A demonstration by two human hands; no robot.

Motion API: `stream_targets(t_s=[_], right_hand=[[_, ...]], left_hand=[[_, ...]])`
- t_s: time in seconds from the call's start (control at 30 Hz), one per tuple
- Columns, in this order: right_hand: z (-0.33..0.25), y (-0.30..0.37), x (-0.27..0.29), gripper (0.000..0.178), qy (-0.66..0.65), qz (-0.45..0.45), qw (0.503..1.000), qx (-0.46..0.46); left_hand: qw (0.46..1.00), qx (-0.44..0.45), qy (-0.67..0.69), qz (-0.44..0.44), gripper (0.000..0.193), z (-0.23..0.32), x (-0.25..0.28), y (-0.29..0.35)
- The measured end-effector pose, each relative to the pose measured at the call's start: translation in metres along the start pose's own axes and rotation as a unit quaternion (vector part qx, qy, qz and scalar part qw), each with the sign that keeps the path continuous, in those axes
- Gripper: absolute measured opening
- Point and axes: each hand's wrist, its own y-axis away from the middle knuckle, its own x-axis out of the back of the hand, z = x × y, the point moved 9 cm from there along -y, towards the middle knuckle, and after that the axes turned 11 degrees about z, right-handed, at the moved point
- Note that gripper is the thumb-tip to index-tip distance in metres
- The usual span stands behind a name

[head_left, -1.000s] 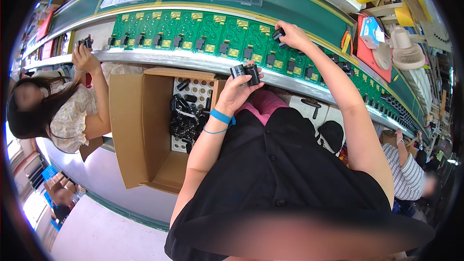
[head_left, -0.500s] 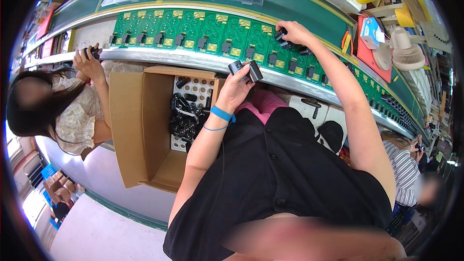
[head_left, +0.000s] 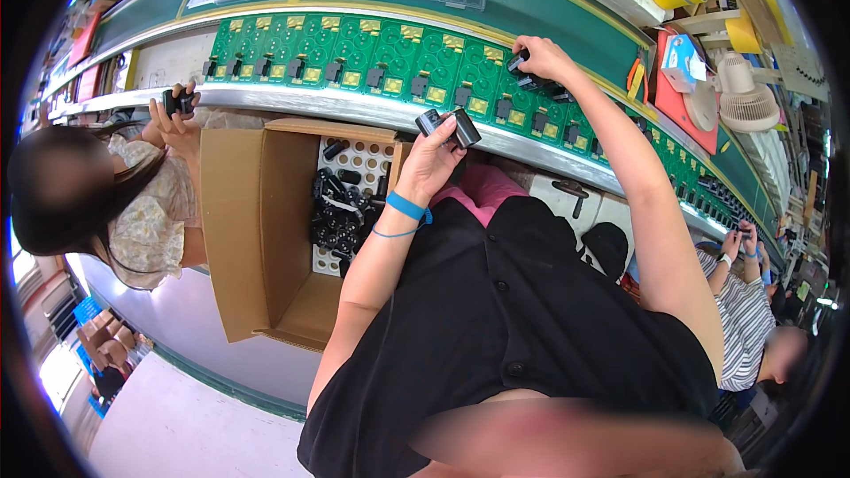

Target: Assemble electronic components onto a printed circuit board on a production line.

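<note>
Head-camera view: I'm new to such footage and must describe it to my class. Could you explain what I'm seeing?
These are a person's bare hands, seen from a wide fisheye camera worn on the head, looking down, so straight edges bend. Along a silvery metal rail lies a row of green rectangular circuit boards. The left hand holds two glossy black cylinders; the right hand has its fingers at a black cylindrical part over the boards. At lower left, an open brown cardboard box holds more black cylinders.
</note>
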Motion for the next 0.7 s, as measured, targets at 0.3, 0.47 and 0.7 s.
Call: stream_targets(t_s=[0.3,0.47,0.7], right_hand=[[-0.011,0.001,-0.004,0.035,0.034,-0.054,0.997,0.052],[-0.056,0.027,0.01,0.055,0.125,0.034,0.977,0.168],[-0.181,0.142,0.025,0.038,-0.022,0.072,0.882,0.465]], left_hand=[[0.999,0.027,0.032,0.026,0.018,0.0,-0.008,0.004],[0.993,0.033,0.084,0.074,0.022,0.0,0.0,-0.001],[0.99,0.051,0.111,0.063,0.026,-0.006,-0.003,-0.006]])
